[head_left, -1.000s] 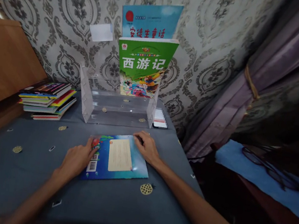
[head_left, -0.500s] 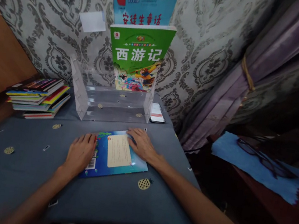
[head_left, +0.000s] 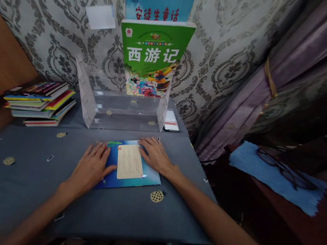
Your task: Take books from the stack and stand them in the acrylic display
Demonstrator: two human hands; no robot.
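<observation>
A blue book with a cream text panel lies flat on the table, in front of a clear acrylic rack. Over its left end rests my left hand, palm down, fingers stretched forward and thumb spread toward the panel. My right hand lies on the book's upper right part, fingers extended and flat near the panel's edge. Neither hand is wrapped around the book. The rack holds an upright green book, with a light blue book standing behind it.
A stack of books sits at the left, beside a wooden panel. To the right of the rack lies a partly blurred phone-like object. Eyeglasses rest on a blue cloth at the right, near a tied curtain.
My left hand has slid right, farther onto the blue book; its thumb is now spread and the barcode is covered. My right hand stays nearly in place. The view has shifted slightly.
</observation>
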